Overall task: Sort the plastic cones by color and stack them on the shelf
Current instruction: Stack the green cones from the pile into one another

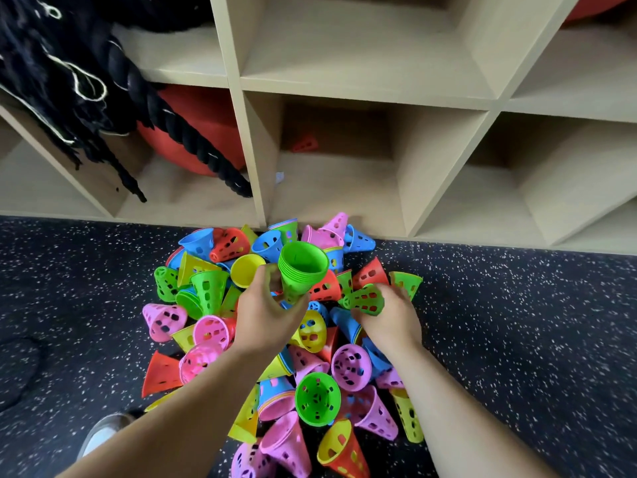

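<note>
stack [302, 267]: green | held cone [365, 300]: green | pile [350, 367]: pink, blue, yellow, red, green | shelf cone [306, 143], upper centre: red | shelf [238, 98]: beige | floor [517, 322]: black, white specks | rope [188, 139], upper left: black | ball [203, 108]: orange-red

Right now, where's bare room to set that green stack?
Middle cubby behind the pile, bare but for one red cone at its back; right cubby, bare. Crowded: that pile, and the left cubby with ball and rope.

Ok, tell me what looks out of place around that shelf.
A lone red cone lies tipped on its side at the back of the middle cubby, not stacked. A black rope hangs down across the left cubbies.
</note>
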